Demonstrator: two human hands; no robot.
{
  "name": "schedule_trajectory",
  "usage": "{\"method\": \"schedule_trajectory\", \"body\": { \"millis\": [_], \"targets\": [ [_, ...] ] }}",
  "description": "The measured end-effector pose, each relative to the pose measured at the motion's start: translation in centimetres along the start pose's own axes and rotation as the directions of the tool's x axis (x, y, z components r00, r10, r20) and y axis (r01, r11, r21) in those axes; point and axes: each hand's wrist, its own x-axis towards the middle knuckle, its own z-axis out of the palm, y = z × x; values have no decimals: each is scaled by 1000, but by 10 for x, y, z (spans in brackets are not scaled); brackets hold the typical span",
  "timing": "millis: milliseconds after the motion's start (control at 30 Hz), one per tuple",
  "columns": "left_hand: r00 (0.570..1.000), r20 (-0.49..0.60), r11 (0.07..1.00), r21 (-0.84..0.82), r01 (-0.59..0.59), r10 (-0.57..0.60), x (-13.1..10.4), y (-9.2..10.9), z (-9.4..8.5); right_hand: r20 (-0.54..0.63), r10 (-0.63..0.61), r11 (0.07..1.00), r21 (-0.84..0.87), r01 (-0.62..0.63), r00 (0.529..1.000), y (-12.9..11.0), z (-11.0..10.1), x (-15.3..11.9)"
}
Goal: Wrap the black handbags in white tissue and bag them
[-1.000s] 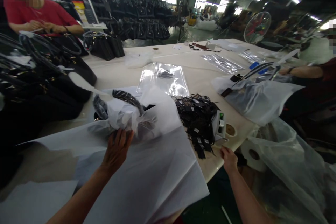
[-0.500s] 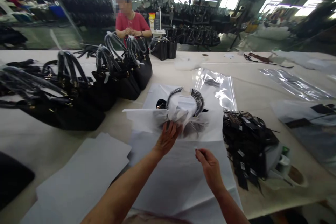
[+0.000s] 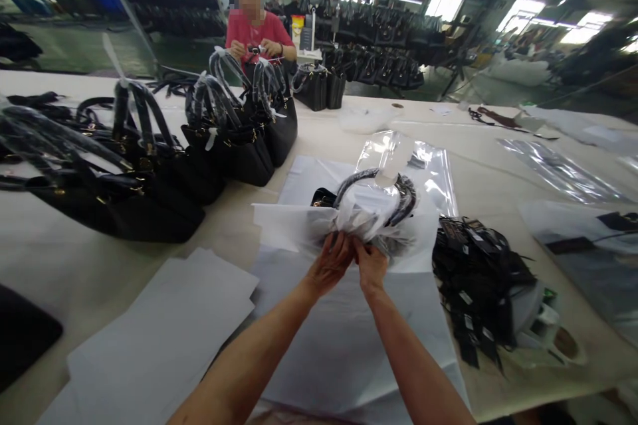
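A handbag lies in front of me, wrapped in thin white translucent wrapping paper (image 3: 282,220). The paper is gathered into crumpled folds below the bag's dark handles (image 3: 356,179), which stick out in clear film at the far end. My left hand (image 3: 331,264) is closed on the gathered folds. Right beside it, my right hand (image 3: 371,267) presses its bent fingers against the same gather. Its fingertips are hidden, so what they pinch cannot be made out. A small dark piece with gold metal (image 3: 323,198) pokes out left of the handles.
Black handbags (image 3: 119,196) with film-wrapped handles stand along the left. White sheets (image 3: 164,332) lie at my lower left. Black straps with tags (image 3: 478,285) are piled on the right, near a tape dispenser (image 3: 553,329). Across the table stands a person in red (image 3: 259,33).
My right hand has moved up and left to the gathered paper beside my left hand; earlier it was apart, pinching something tiny and pale. My left hand stays on the folds. The view has shifted slightly.
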Motion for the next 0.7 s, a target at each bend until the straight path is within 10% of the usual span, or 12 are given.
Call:
{"method": "schedule_trajectory", "body": {
  "millis": [233,500,700],
  "targets": [
    [999,-24,995,-93,-47,45,4,-14,-5,17,129,981,-149,-125,991,-13,3,2],
    [991,128,990,-142,-4,23,20,-18,-5,210,349,905,177,-386,913,-20,-3,-1],
    [986,167,996,-91,-4,20,20,-14,-8,223,283,937,142,-318,933,-12,-11,-5]
  ]
}}
